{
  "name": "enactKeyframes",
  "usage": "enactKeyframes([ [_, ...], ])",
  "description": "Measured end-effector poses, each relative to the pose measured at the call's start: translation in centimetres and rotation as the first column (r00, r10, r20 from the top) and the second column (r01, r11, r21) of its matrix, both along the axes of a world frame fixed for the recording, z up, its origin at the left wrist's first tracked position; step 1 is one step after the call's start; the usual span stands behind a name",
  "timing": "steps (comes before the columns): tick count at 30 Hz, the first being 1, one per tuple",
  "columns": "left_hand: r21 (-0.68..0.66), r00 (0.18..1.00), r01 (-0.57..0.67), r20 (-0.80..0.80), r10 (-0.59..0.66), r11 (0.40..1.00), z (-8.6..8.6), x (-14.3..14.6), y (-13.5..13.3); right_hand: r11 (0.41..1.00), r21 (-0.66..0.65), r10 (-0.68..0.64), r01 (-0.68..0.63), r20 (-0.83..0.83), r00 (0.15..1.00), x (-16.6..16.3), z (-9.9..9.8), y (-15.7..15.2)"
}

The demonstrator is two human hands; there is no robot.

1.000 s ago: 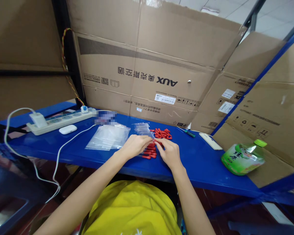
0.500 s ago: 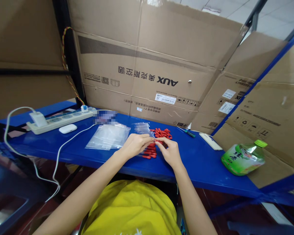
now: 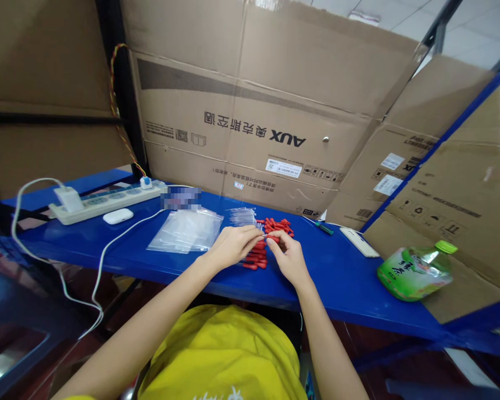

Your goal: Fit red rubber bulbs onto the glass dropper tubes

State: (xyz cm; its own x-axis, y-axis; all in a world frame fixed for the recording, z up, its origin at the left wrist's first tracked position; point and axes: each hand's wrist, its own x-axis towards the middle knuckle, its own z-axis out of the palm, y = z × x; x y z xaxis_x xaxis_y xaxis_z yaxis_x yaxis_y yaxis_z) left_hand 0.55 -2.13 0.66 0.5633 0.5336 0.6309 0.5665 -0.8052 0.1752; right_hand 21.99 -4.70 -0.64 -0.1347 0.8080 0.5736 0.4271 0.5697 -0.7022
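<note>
Over the middle of the blue table [image 3: 337,278] my two hands meet, fingertips almost touching. My right hand [image 3: 289,253] is closed in a pinch on a small red handle [image 3: 272,238]. Closed too, my left hand [image 3: 233,244] pinches at the near end of that piece; what lies between its fingers is too small to make out. Below my fingers lies a row of red-handled pieces with thin shafts [image 3: 256,262], partly hidden by my left hand. Just beyond are a loose heap of red handles [image 3: 278,225] and a bundle of thin clear rods [image 3: 241,216].
Clear plastic bags [image 3: 185,230] lie left of my hands. Further left are a power strip [image 3: 108,200], a white case [image 3: 118,216] and a white cable. To the right are a green-handled screwdriver [image 3: 324,228], a phone [image 3: 359,242] and a green bottle [image 3: 414,272]. Cardboard [image 3: 250,111] walls the back.
The view has shifted slightly. My hands stay in nearly the same place, and the red handle in my right fingers now shows more plainly.
</note>
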Motion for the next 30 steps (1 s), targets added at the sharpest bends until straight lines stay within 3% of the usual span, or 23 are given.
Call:
enactKeyframes([
  [10, -0.002, 0.992, 0.1, 0.073, -0.099, 0.995, -0.17, -0.22, 0.28, 1.0, 0.022, 0.015, -0.014, -0.035, 0.999, -0.05, 0.1, -0.35],
  [25, 0.049, 0.994, 0.099, 0.042, -0.101, 0.994, -0.17, -0.35, 0.3, 0.936, 0.33, -0.188, 0.119, 0.185, 0.965, -0.4, -0.19, -0.79],
  [30, 0.14, 0.996, 0.084, 0.03, -0.089, 0.987, -0.5, -0.66, 0.57, 0.953, 0.277, -0.177, 0.126, 0.168, 0.97, -0.56, 0.06, -0.85],
])
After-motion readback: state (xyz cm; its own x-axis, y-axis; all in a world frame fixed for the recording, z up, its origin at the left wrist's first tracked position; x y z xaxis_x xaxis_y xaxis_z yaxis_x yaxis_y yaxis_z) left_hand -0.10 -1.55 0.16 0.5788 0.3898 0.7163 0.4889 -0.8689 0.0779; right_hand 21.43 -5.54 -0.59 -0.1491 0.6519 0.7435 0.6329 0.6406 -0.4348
